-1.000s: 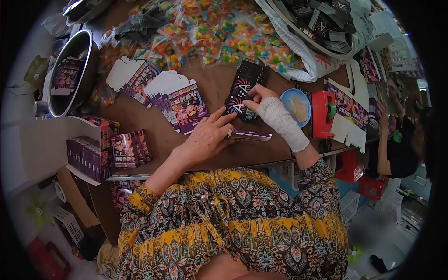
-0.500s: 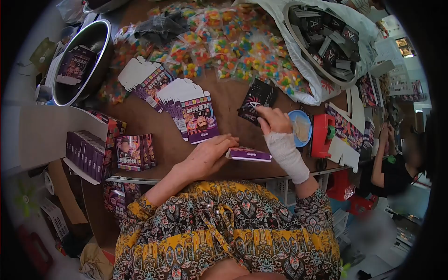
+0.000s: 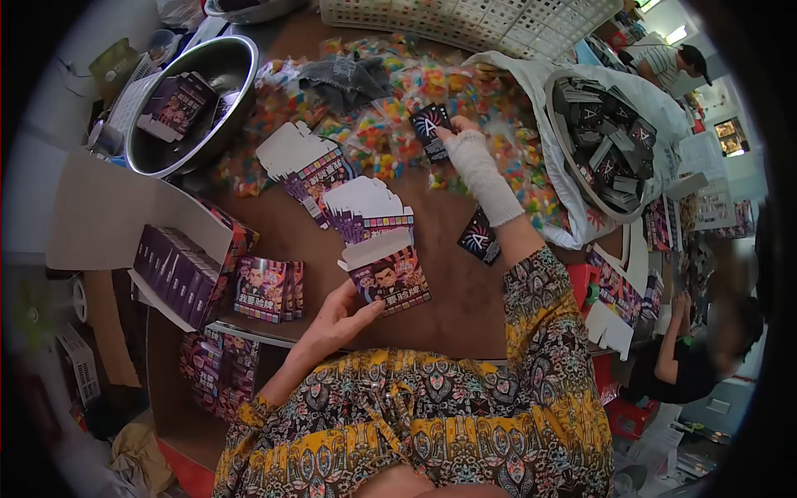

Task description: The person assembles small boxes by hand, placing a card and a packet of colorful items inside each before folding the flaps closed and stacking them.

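My left hand (image 3: pixel 334 322) grips the lower left edge of a purple printed box (image 3: pixel 390 278), thumb on its front. The box's white flap stands up at the top. Stretched out over the candy, my right hand (image 3: pixel 461 133), its wrist wrapped in white bandage, pinches a black card packet (image 3: pixel 430 131) marked with an A. Another black packet (image 3: pixel 480 236) lies on the table below my right forearm. Behind the held box are two fanned stacks of flat boxes, a nearer stack (image 3: pixel 365 199) and a farther stack (image 3: pixel 303 162).
Clear bags of colourful candy (image 3: pixel 382 124) cover the table's far part, with a grey cloth (image 3: pixel 347 79) on them. A metal bowl (image 3: pixel 245 62) holds boxes at left; a basin (image 3: pixel 554 124) of black packets stands right. Filled boxes fill a carton (image 3: pixel 100 220). A co-worker (image 3: pixel 697 357) sits at right.
My right hand has moved away over the candy with a black packet, leaving another on the table. My left hand has turned the box upright, front showing. The view has shifted.
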`<state>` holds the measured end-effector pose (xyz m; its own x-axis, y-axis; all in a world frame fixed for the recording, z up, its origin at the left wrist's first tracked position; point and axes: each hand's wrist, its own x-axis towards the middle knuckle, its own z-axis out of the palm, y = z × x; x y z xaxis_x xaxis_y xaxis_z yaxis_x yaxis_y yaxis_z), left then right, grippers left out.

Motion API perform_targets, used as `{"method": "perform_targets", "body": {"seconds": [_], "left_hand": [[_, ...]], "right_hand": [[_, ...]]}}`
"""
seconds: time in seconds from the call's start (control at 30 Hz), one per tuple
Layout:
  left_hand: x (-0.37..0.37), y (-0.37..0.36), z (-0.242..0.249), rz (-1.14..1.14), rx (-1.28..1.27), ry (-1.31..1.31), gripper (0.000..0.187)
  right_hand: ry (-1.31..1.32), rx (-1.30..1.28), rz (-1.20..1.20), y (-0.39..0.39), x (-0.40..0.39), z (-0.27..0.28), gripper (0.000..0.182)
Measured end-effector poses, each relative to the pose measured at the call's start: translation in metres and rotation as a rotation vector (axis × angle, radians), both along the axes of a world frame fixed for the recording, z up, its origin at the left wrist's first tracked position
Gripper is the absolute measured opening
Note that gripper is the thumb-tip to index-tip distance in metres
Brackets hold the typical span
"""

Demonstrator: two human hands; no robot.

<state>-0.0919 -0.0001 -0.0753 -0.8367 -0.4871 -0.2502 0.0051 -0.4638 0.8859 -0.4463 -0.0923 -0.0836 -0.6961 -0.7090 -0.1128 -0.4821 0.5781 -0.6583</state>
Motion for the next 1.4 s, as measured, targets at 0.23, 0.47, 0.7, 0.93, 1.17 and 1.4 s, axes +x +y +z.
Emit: {"method": "perform_targets", "body": {"seconds": [0.23,0.47,0.7,0.93,1.17,1.4], "left_hand": [[0.001,0.000,0.007,0.149,0.079,0.106,0.053],[-0.003,-0.004,-0.007,0.244,-0.025,0.081,0.034],[0.008,-0.003,-0.003,0.130,-0.064,-0.009,0.040],[0.007,0.011,0.013,0.032,-0.344,-0.020,0.044],[0.027,0.031,-0.039,0.213,-0.463,-0.107,0.039],[0.005,0.046,0.018,0.332,-0.001,0.176,0.049]], "right_hand": [[0.743,-0.353,0.287,0.021,0.037,-0.002,0.023],[0.507,-0.326,0.374,0.092,0.046,-0.032,0.029],[-0.197,-0.374,0.515,0.153,0.098,0.094,0.032],[0.059,-0.184,0.997,0.176,0.112,0.107,0.030],[0.012,-0.095,0.836,0.155,0.138,0.093,0.036],[-0.036,-0.139,0.912,0.162,0.165,0.072,0.022]]}}
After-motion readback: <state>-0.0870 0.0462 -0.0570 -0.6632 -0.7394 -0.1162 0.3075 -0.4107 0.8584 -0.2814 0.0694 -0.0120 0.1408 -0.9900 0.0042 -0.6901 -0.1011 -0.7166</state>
